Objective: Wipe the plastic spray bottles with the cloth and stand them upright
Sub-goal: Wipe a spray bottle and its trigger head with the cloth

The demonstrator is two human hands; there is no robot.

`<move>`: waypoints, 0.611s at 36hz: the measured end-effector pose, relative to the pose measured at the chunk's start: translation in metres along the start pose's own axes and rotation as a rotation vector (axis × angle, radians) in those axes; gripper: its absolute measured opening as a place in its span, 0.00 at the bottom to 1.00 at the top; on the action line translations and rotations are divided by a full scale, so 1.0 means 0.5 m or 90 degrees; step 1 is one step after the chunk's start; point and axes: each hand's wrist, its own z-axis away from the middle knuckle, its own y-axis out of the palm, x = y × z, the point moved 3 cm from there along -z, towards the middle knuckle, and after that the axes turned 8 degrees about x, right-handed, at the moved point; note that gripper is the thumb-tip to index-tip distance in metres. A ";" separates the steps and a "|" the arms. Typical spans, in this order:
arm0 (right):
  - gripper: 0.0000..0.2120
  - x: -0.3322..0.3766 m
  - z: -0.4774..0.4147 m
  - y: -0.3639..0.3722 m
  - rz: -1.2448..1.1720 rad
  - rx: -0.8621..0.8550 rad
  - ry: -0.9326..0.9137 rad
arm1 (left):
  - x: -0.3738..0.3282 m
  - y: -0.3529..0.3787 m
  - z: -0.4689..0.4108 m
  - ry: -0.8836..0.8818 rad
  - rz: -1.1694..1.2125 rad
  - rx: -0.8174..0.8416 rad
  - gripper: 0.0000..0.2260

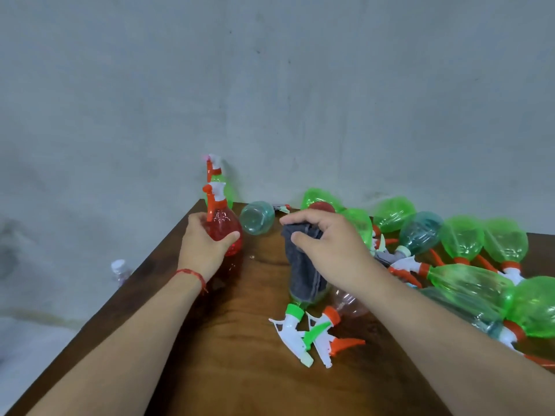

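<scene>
While the left hand (204, 250) curls fingers and thumb round the belly of a red translucent plastic spray bottle (225, 226), held upright near the far left corner of the dark wooden table (240, 370), the right hand (330, 247) pinches the top of a grey cloth (303, 271) between thumb and bent fingers. The cloth hangs over a lying bottle with a green collar and white trigger (293, 315), hiding nearly all of its body. Just beside it lies a clear bottle with an orange collar (332, 315), partly covered by the right forearm.

Behind the red bottle stands a green upright bottle (225, 190), close to the grey wall (270, 85). Between the hands, at the far edge, a pale teal bottle (256, 217) lies on its side. Right of the right hand, a heap of green and teal bottles (462, 238) crowds the table, all lying down and cut off by the picture's edge. A red rounded shape (322, 207) shows above the right knuckles; what it is cannot be told. Off the table at left, a small white-capped bottle (119, 268) is blurred.
</scene>
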 end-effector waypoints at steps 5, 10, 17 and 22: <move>0.17 -0.011 -0.083 0.015 0.060 0.006 0.030 | 0.020 0.007 -0.059 0.009 -0.151 0.010 0.33; 0.16 -0.025 -0.119 0.015 0.045 0.002 0.049 | 0.007 0.012 -0.107 -0.020 -0.198 0.017 0.34; 0.15 -0.050 -0.130 0.012 0.051 0.001 0.062 | -0.010 0.073 -0.149 -0.014 -0.121 0.072 0.27; 0.15 -0.067 -0.141 0.005 0.042 -0.004 0.068 | -0.012 0.108 -0.170 -0.025 -0.050 0.024 0.17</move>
